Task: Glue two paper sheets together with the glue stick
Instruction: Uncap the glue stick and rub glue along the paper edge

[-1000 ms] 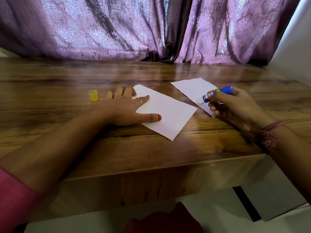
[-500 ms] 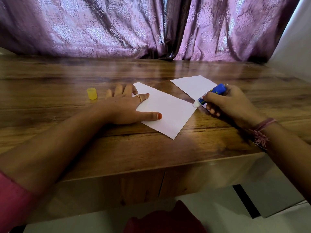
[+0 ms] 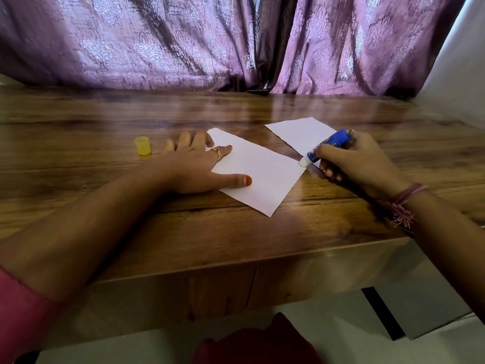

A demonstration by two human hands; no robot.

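Note:
Two white paper sheets lie on the wooden table (image 3: pixel 183 232). The nearer sheet (image 3: pixel 262 174) sits at the centre, and my left hand (image 3: pixel 194 166) presses flat on its left end with fingers spread. The second sheet (image 3: pixel 301 135) lies behind it to the right, partly hidden by my right hand (image 3: pixel 359 161). That hand grips a blue glue stick (image 3: pixel 328 148), uncapped, with its white tip touching the right corner of the nearer sheet.
The glue stick's yellow cap (image 3: pixel 143 145) stands on the table left of my left hand. A purple curtain (image 3: pixel 210 43) hangs behind the table's far edge. The table's front edge runs just below my forearms.
My right hand has carried the glue stick leftward from over the second sheet down to the nearer sheet's right corner. My left hand has stayed on the paper.

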